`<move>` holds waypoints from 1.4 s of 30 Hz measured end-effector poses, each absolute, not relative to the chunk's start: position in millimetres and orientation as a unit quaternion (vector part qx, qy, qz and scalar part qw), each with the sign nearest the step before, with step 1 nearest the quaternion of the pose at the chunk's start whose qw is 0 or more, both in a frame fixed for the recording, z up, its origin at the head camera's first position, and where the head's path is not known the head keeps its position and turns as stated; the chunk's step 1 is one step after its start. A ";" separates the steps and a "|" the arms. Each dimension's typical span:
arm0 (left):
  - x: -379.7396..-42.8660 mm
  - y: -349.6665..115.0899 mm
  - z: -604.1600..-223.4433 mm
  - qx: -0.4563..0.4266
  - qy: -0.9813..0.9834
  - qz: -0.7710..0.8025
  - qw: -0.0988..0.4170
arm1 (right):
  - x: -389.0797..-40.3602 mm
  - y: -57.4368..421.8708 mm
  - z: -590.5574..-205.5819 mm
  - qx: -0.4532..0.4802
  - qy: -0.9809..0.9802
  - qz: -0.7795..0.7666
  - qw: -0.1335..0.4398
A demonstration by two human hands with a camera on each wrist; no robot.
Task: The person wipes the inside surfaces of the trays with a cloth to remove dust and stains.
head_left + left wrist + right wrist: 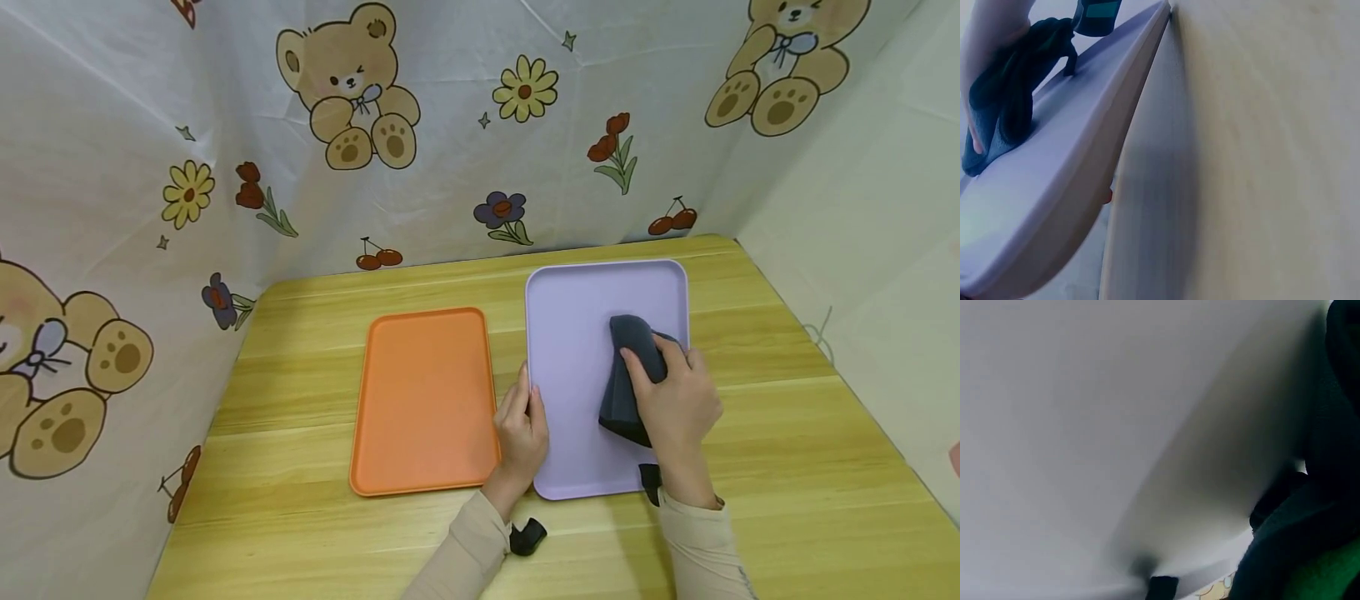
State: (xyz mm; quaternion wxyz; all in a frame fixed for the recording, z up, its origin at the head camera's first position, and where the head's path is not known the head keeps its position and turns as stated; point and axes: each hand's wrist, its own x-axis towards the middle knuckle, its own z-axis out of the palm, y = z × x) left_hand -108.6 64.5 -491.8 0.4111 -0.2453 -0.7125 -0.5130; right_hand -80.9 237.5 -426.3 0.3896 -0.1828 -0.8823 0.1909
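Note:
A lilac tray lies before me at a slant, and the left wrist view shows the side of this tray raised off the table with a shadow below. My left hand holds its left rim, thumb over the edge. My right hand grips a bunched dark blue-grey cloth on the tray's right half. In the left wrist view the folded cloth rests against the tray's surface. The right wrist view has the cloth dark along its right side.
An orange tray lies flat to the left of the lilac one. Both are on a wood-grain table. Behind stands a white curtain printed with bears and flowers. Black pieces sit by both wrists.

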 end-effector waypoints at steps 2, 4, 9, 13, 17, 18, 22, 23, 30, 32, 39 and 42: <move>-109.2 64.6 -492.1 -0.249 -0.709 -0.509 0.419 | -79.8 240.4 -426.1 -0.197 -0.882 0.192 0.383; -109.6 64.5 -491.7 -0.251 -0.707 -0.507 0.425 | -78.8 243.1 -425.4 -0.211 -0.881 0.193 0.377; -108.6 64.3 -489.3 -0.248 -0.709 -0.509 0.420 | -77.4 249.4 -425.2 -0.241 -0.875 0.195 0.373; -108.4 64.2 -488.9 -0.247 -0.710 -0.509 0.419 | -77.3 252.8 -426.5 -0.251 -0.872 0.199 0.370; -108.9 64.1 -490.1 -0.250 -0.708 -0.509 0.421 | -77.7 253.2 -427.6 -0.244 -0.872 0.201 0.374; -108.9 64.0 -490.3 -0.250 -0.707 -0.510 0.421 | -77.7 252.7 -427.9 -0.241 -0.872 0.200 0.375; -108.7 63.9 -490.4 -0.247 -0.711 -0.515 0.411 | -77.3 247.9 -428.0 -0.225 -0.876 0.198 0.377; -108.6 63.8 -490.2 -0.246 -0.712 -0.516 0.408 | -77.0 245.9 -427.9 -0.219 -0.878 0.198 0.377; -106.8 64.6 -488.0 -0.238 -0.717 -0.527 0.390 | -76.3 226.6 -425.1 -0.161 -0.885 0.192 0.393; -106.6 64.6 -487.4 -0.237 -0.717 -0.528 0.388 | -76.4 221.4 -424.8 -0.140 -0.887 0.185 0.400; -107.3 64.3 -488.3 -0.237 -0.719 -0.524 0.389 | -78.6 206.2 -426.3 -0.070 -0.887 0.165 0.425; -107.9 64.2 -489.3 -0.239 -0.718 -0.519 0.397 | -79.4 199.5 -426.7 -0.049 -0.885 0.163 0.433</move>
